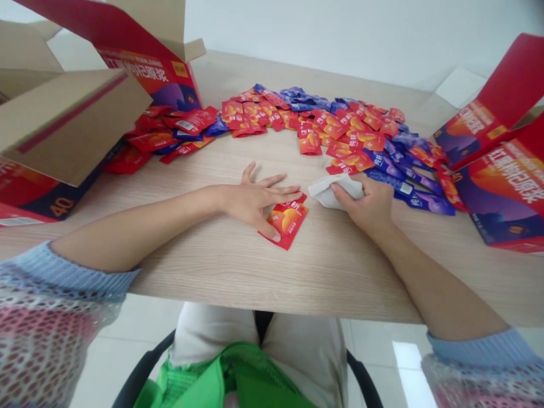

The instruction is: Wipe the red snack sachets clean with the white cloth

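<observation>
A red sachet with orange fruit printing (289, 220) lies flat on the wooden table (204, 266). Across its upper left part rests my left hand (259, 199), fingers spread, the thumb on its lower edge. Just right of the sachet, my right hand (366, 201) grips a folded white tissue (331, 191) between thumb and fingers. The tissue is apart from the red sachet. Beyond both hands spreads a pile of red sachets (335, 126), with purple-blue sachets (419, 187) mixed in, the nearest ones beside my right hand.
Open red cartons (153, 73) stand at the left, one with its brown flap (85, 124) folded out over the table. More red and purple cartons (505, 187) are at the right edge. A white wall (340, 34) closes off the back; a green bag (238, 374) is on my lap.
</observation>
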The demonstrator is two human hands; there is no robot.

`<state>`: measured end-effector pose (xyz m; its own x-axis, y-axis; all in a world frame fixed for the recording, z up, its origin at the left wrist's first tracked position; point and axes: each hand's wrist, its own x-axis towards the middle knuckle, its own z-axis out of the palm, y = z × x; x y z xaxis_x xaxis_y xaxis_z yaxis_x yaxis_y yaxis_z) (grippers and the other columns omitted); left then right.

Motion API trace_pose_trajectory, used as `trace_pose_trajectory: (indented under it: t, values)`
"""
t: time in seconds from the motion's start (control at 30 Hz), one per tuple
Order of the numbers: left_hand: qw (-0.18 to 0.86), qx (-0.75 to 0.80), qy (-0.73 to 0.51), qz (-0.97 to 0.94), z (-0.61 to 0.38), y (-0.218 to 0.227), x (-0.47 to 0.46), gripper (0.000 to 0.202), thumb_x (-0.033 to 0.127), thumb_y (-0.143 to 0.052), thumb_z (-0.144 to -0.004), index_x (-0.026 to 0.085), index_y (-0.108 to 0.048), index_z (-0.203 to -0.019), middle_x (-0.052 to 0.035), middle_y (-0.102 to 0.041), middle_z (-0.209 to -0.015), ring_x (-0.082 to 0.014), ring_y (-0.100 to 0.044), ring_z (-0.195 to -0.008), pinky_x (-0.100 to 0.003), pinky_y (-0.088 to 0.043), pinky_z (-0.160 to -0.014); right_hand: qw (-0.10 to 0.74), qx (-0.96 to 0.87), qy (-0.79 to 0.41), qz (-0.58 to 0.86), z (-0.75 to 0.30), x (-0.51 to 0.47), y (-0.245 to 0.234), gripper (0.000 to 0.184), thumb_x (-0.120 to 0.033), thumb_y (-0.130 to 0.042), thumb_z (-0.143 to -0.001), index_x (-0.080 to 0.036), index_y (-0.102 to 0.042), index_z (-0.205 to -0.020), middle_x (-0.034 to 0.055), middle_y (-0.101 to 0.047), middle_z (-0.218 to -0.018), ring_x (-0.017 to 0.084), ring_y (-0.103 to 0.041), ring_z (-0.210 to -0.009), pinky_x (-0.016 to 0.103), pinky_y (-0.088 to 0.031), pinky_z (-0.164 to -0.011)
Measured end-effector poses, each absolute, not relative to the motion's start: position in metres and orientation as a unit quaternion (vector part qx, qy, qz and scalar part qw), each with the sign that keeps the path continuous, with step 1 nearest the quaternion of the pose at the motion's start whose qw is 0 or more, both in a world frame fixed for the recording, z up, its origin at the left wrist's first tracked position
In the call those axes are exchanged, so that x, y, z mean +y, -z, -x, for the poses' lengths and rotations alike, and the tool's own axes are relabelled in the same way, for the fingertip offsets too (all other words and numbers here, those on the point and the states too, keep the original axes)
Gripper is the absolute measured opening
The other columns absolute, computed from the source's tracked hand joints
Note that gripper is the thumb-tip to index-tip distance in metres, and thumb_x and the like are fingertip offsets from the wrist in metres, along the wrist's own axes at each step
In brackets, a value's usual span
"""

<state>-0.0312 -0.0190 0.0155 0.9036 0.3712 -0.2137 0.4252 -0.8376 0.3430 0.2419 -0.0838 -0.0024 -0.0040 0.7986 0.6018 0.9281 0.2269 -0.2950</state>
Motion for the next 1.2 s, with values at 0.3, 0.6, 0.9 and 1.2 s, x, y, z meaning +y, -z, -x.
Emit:
trace_pose_trajectory:
  t: [0.3, 0.6, 0.9, 1.2]
  values:
    - [0.186, 0.303, 0.030, -0.934, 0.019, -0.004, -0.031, 0.104, 0.067, -0.069, -0.064, 0.044, -0.017, -0.151, 0.0011, -0.017, -0.160, -0.0448, 0.006, -0.143, -0.070, 0.023, -0.095, 0.363, -0.674, 0.058, 0.640, -0.215, -0.084, -0.001, 0.050, -0.058, -0.046, -0.090, -0.017, -0.067, -0.110, 0.0112, -0.072, -0.095, 0.028, -0.066, -0.090, 0.040, -0.051, -0.077]
    - [0.133, 0.412, -0.039, -0.900, 0.011, 0.006, -0.032, 0.107, 0.072, -0.070, -0.059, 0.035, -0.027, -0.150, -0.0044, -0.001, -0.162, -0.0497, 0.015, -0.140, -0.068, 0.001, -0.103, 0.188, -0.879, -0.064, 0.433, -0.190, -0.102, 0.013, 0.050, -0.038, -0.049, -0.094, -0.014, -0.049, -0.139, 0.0141, -0.045, -0.147, 0.025, -0.039, -0.137, 0.041, -0.032, -0.114]
    - [0.177, 0.367, 0.115, -0.906, 0.012, -0.010, -0.015, 0.120, 0.065, -0.081, -0.045, 0.038, -0.028, -0.149, -0.0057, 0.027, -0.157, -0.0537, 0.027, -0.134, -0.077, 0.003, -0.096, 0.189, -0.896, -0.262, 0.304, -0.197, -0.107, -0.006, 0.046, -0.025, -0.067, -0.082, -0.028, -0.059, -0.128, 0.0026, -0.063, -0.130, 0.020, -0.053, -0.126, 0.047, -0.029, -0.114]
    - [0.198, 0.365, 0.118, -0.902, 0.016, -0.011, -0.011, 0.120, 0.064, -0.084, -0.038, 0.041, -0.036, -0.145, -0.0048, 0.013, -0.161, -0.0522, 0.020, -0.137, -0.076, 0.006, -0.098, 0.183, -0.922, -0.137, 0.313, -0.198, -0.087, 0.008, 0.044, -0.029, -0.060, -0.088, -0.027, -0.056, -0.132, 0.0024, -0.060, -0.134, 0.020, -0.050, -0.129, 0.041, -0.031, -0.112]
